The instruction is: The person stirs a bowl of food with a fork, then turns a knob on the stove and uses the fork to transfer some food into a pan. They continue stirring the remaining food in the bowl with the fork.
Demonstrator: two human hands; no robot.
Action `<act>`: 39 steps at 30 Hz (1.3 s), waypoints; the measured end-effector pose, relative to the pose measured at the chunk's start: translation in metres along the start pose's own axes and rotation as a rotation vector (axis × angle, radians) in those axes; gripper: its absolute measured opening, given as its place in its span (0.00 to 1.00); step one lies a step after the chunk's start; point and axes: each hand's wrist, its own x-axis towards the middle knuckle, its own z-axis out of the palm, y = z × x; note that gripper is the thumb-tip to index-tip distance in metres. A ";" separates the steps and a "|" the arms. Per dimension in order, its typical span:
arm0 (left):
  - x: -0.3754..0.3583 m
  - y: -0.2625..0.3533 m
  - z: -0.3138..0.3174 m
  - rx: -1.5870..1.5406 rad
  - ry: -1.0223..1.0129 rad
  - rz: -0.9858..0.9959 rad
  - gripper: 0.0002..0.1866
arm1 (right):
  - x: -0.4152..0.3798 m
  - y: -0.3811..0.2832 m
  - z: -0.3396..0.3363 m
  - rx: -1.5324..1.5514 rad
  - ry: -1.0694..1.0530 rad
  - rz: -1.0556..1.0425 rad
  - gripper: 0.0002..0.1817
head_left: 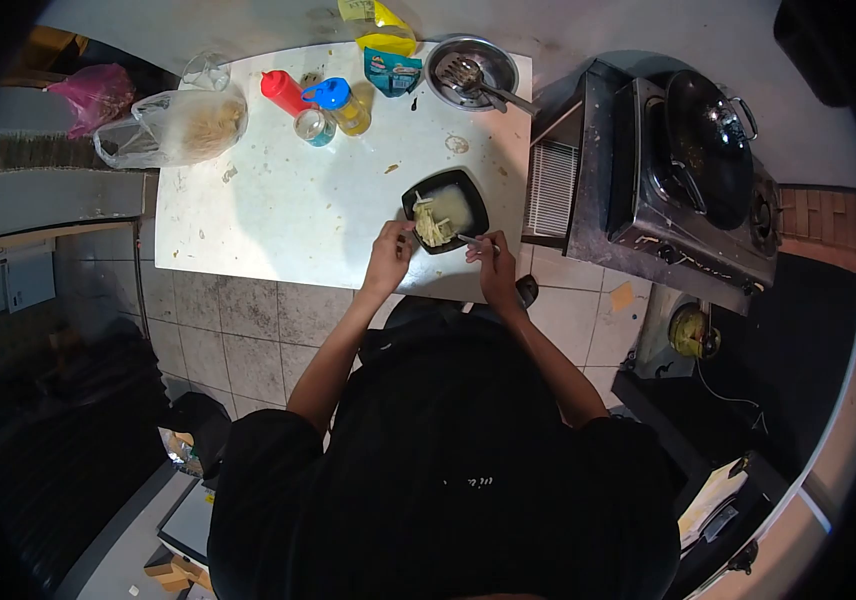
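Note:
A black square bowl (478,196) stands near the front edge of the white table, with pale liquid and a heap of noodle-like yellowish strips (435,226) in it. My left hand (391,252) is at the bowl's left side, its fingers closed at the rim. On the other side, my right hand (493,262) grips the handle of a thin metal utensil (468,239) that reaches into the bowl over its right front rim. The utensil's head is hidden among the food, so its exact kind does not show.
On the table (278,220) are a red squeeze bottle (283,92), a blue-topped bottle (350,112), a glass jar (315,128), a plastic bag (198,128), a teal pouch (392,73) and a metal bowl (470,50) with utensils. A stove with a black wok (706,135) stands right.

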 end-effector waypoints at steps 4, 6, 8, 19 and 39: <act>0.001 0.002 0.007 0.078 -0.037 0.077 0.19 | 0.005 0.014 0.000 0.128 0.044 0.034 0.14; 0.002 0.002 0.008 0.104 -0.045 0.091 0.20 | 0.009 0.022 -0.001 0.225 0.068 0.094 0.14; 0.003 0.003 0.009 0.271 0.015 0.198 0.20 | 0.013 0.030 -0.003 0.322 0.092 0.152 0.15; 0.001 -0.001 0.015 0.614 -0.085 0.246 0.18 | 0.023 0.036 -0.010 0.401 0.132 0.266 0.16; 0.006 -0.003 -0.016 0.263 0.151 0.110 0.14 | 0.027 0.029 -0.030 0.430 0.093 0.259 0.15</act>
